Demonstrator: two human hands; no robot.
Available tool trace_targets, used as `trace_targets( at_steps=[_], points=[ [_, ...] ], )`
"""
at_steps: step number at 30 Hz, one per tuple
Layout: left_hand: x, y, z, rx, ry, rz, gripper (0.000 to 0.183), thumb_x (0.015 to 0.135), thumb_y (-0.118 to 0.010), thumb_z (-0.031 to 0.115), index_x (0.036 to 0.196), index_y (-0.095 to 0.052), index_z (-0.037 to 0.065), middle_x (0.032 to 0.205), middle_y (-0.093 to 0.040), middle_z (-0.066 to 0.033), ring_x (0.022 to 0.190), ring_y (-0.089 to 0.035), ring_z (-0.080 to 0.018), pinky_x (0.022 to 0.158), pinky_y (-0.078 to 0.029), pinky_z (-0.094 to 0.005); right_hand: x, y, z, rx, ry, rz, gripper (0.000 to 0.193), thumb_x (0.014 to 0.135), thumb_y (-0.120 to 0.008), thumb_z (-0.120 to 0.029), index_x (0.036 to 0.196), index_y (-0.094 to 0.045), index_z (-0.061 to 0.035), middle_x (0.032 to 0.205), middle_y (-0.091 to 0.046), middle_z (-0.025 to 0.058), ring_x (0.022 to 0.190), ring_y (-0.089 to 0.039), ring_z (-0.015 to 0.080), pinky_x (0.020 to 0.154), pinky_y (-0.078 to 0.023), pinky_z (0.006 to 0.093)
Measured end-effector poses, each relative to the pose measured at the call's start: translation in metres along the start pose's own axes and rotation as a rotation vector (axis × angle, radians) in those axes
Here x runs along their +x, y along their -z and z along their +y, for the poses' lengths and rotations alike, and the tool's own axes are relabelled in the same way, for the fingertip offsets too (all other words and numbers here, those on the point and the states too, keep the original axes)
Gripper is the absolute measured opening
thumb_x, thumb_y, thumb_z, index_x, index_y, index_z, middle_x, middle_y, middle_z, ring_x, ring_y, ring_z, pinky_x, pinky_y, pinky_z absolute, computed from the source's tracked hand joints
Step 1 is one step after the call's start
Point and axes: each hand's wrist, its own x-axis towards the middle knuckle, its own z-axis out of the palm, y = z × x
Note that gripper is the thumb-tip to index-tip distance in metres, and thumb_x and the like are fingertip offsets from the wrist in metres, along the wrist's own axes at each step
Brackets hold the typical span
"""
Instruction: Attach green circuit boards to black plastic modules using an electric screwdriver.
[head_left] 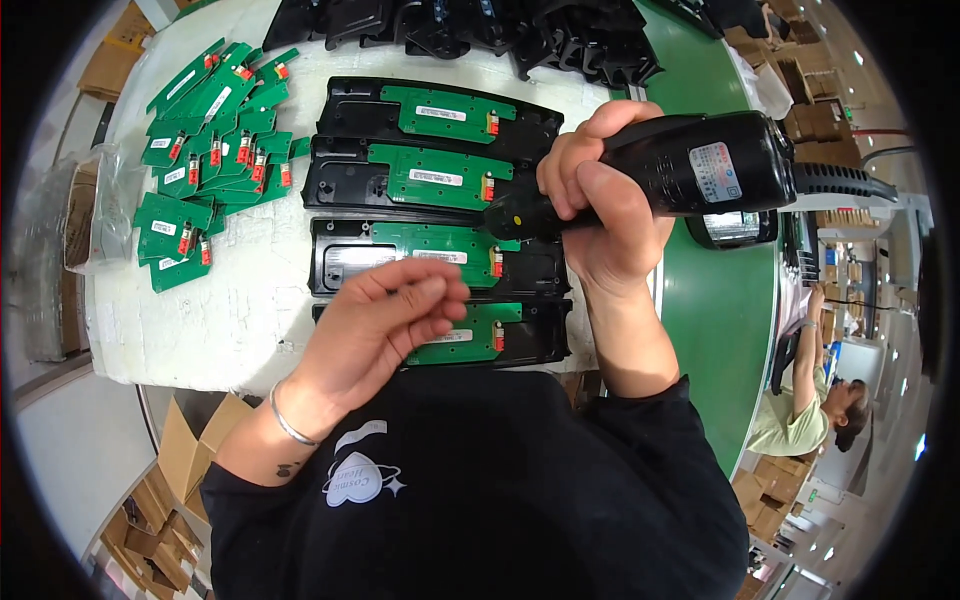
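Note:
My right hand (622, 225) is wrapped round a black corded electric screwdriver (665, 165). Its tip end points left, over the third black plastic panel (535, 270), close to the green circuit board (400, 236) lying in that panel. My left hand (375, 315) hovers over the near edge of the same panel, fingers curled and thumb close to the fingertips; whatever they hold, if anything, is hidden. Farther off, a first panel (352, 108) and a second panel (335, 178) hold similar boards. The nearest panel (540, 340) is partly covered by my left hand.
A heap of green circuit boards (225, 150) with red-and-white parts lies on the left of the white padded work surface (250, 330). Black plastic parts (450, 30) are piled at the back. A green table (710, 330) stands right; beyond it a person (810, 410) reaches out.

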Motion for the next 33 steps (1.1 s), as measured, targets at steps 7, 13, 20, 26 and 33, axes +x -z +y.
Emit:
trace_targets(
  at_steps=[7, 13, 20, 26, 33],
  points=[
    [0.03, 0.004, 0.016, -0.09, -0.14, 0.04, 0.023, 0.087, -0.052, 0.008, 0.108, -0.052, -0.001, 0.095, -0.06, -0.0075, 0.084, -0.058, -0.0116, 0.075, -0.049, -0.0211, 0.007, -0.01, 0.003, -0.127, -0.115, -0.058, 0.022, 0.069, -0.051, -0.005, 0.09, -0.044, -0.0033, 0.056, -0.041, 0.0038, 0.045, -0.035, 0.0109, 0.045, -0.032, 0.0259],
    [0.033, 0.006, 0.014, -0.066, -0.105, 0.075, 0.018, 0.086, -0.055, 0.011, 0.101, -0.056, 0.001, 0.09, -0.061, -0.0057, 0.081, -0.058, -0.0106, 0.074, -0.049, -0.0196, 0.006, -0.007, 0.009, -0.106, -0.126, -0.052, 0.02, 0.062, -0.056, 0.011, 0.078, -0.051, -0.0004, 0.069, -0.051, 0.0029, 0.059, -0.05, 0.0087, 0.053, -0.04, 0.02],
    [0.026, 0.002, 0.013, -0.117, -0.061, 0.101, 0.017, 0.086, -0.055, 0.012, 0.1, -0.057, 0.002, 0.088, -0.06, -0.0043, 0.08, -0.058, -0.0093, 0.072, -0.049, -0.0187, 0.007, -0.015, 0.003, -0.241, -0.009, -0.12, 0.022, 0.069, -0.053, -0.004, 0.088, -0.042, -0.0044, 0.054, -0.04, 0.0013, 0.041, -0.035, 0.0109, 0.04, -0.029, 0.0249],
    [0.016, 0.001, 0.0, -0.232, -0.021, -0.067, 0.018, 0.088, -0.053, 0.014, 0.101, -0.056, 0.003, 0.089, -0.06, -0.0032, 0.079, -0.057, -0.0087, 0.071, -0.049, -0.0189, 0.002, -0.022, -0.073, 0.092, 0.166, -0.42, 0.027, 0.07, -0.059, -0.008, 0.093, -0.044, -0.0087, 0.059, -0.052, -0.0061, 0.049, -0.05, 0.003, 0.051, -0.038, 0.0156],
    [0.01, -0.002, -0.016, -0.346, -0.042, -0.15, 0.016, 0.088, -0.053, 0.017, 0.097, -0.057, 0.004, 0.087, -0.059, -0.0024, 0.078, -0.056, -0.0082, 0.069, -0.048, -0.0201, -0.004, -0.029, -0.065, 0.099, 0.182, -0.487, 0.027, 0.07, -0.062, -0.009, 0.091, -0.044, -0.0096, 0.057, -0.052, -0.0063, 0.047, -0.052, 0.0026, 0.051, -0.041, 0.0138]
  ],
)
